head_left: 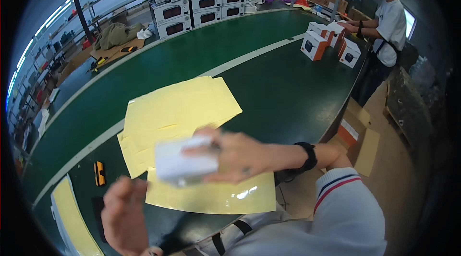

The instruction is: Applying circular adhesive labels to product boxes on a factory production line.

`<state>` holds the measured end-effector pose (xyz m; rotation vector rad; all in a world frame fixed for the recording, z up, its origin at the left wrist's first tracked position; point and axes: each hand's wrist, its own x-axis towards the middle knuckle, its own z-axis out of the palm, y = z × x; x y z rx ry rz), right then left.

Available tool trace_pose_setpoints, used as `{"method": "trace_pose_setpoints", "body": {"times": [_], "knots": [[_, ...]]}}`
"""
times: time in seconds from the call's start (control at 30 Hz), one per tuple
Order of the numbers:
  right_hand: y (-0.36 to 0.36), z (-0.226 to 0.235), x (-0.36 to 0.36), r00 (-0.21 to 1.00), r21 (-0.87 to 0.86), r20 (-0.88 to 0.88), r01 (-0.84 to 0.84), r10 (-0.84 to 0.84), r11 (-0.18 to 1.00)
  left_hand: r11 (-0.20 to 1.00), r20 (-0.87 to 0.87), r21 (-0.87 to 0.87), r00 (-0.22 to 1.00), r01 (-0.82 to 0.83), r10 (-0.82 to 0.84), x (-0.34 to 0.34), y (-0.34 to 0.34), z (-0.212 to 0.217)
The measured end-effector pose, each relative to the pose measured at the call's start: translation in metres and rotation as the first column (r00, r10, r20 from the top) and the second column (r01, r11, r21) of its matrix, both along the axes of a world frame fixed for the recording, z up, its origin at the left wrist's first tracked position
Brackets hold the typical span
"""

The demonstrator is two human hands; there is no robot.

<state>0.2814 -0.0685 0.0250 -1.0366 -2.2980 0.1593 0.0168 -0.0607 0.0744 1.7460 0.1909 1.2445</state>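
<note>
My right hand (240, 155) is closed on a small white box (173, 165), blurred by motion, held above overlapping glossy yellow sheets (175, 105). The fingers lie across the box's top and its near right side. To the left of the box, my left hand (125, 215) is raised near the bench's front edge, blurred and loosely bent, with thumb and fingers apart and nothing visible in it. Past it lies a small yellow-and-black tool (99, 173) on the dark green bench (283, 97). A stack of yellow-faced sheets (74, 213) rests at the lower left.
White-and-orange boxes (314, 45) stand at the far right, where another person (391, 23) handles them. A green conveyor belt (187, 47) runs behind the bench, with stacked printed boxes (175, 13) beyond. An open carton (367, 145) sits below the right edge.
</note>
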Motion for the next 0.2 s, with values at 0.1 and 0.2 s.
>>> {"method": "trace_pose_setpoints", "body": {"times": [0.1,0.2], "knots": [[-0.021,0.003,0.053,0.898,0.022,-0.168,0.415,-0.406,0.909,0.885,-0.125,0.146,0.896,0.441,-0.426,0.026,-0.020,0.009],[-0.039,-0.002,0.097,0.723,0.098,-0.059,0.690,-0.688,0.717,0.831,0.046,0.003,0.830,0.556,-0.556,0.050,-0.055,0.021]]}}
